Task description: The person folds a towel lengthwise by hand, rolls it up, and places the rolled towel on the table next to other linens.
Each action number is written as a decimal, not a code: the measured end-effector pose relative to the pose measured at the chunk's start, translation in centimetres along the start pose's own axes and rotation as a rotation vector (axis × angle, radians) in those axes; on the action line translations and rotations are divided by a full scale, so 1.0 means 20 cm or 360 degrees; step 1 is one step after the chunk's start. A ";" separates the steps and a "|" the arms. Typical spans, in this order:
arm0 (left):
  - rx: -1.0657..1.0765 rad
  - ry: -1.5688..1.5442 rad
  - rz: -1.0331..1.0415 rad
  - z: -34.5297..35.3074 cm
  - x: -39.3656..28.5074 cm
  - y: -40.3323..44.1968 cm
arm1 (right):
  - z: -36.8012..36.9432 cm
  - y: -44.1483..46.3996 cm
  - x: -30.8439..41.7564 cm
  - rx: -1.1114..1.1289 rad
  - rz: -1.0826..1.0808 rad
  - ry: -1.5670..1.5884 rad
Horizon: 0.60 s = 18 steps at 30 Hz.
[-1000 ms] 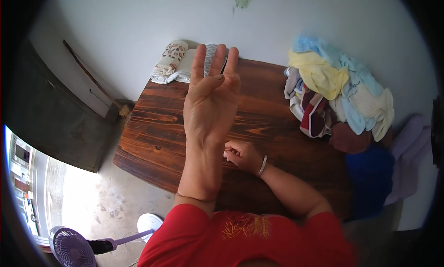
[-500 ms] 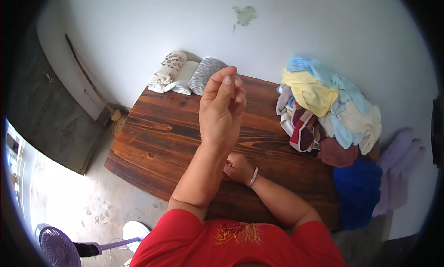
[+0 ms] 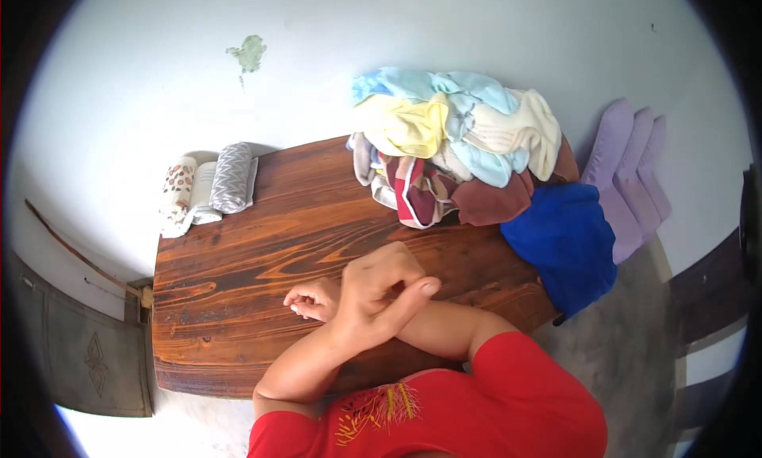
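My left hand point(image 3: 379, 293) is raised in front of my chest and crosses over my right forearm. Its fingers are curled into a loose fist, the thumb stuck out to the right, and I see nothing in it. Beyond it, low over the dark wooden table point(image 3: 262, 275), my right hand point(image 3: 315, 299) has its fingers loosely curled, with nothing visible in them; its wrist is hidden behind my left hand. Nearest to both hands is a heap of crumpled clothes, with a maroon patterned garment point(image 3: 413, 192), a yellow cloth point(image 3: 405, 125) and a light blue one point(image 3: 480, 89).
Rolled towels, one grey zigzag point(image 3: 232, 178) and one spotted point(image 3: 179, 180), stand at the table's far left corner. A blue cloth point(image 3: 563, 240) hangs over the right edge. Purple cushioned pieces point(image 3: 627, 180) lean by the wall. A metal door point(image 3: 91, 347) is at left.
My view has turned right, so the table and clothes appear further left. My left hand has come down from its upright pose and its fingers have curled; my right hand now shows left of it.
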<state>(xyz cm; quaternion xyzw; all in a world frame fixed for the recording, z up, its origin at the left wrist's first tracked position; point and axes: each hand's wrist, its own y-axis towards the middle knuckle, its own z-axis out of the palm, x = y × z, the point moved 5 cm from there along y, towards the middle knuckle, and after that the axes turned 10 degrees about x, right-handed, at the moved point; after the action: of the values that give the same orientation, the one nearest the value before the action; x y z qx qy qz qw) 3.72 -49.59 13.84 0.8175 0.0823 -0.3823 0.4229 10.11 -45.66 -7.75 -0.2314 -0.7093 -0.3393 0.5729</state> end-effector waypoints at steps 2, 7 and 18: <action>0.0221 0.0451 -0.0103 0.12 0.17 -0.07 | -0.03 -0.01 0.11 0.0019 0.0060 -0.0074; 0.0653 0.1067 -0.0345 0.25 0.32 -0.31 | -0.03 -0.01 0.10 -0.0081 -0.0125 -0.0285; 0.0537 0.1180 -0.0266 0.31 0.29 -0.37 | -0.03 -0.05 0.16 -0.0019 -0.0112 -0.0550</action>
<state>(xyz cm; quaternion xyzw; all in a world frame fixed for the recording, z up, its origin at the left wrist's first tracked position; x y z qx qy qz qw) 0.87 -50.71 2.87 0.9481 0.2312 -0.1031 0.1922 9.11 -47.00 -4.77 -0.2647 -0.8028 -0.3185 0.4289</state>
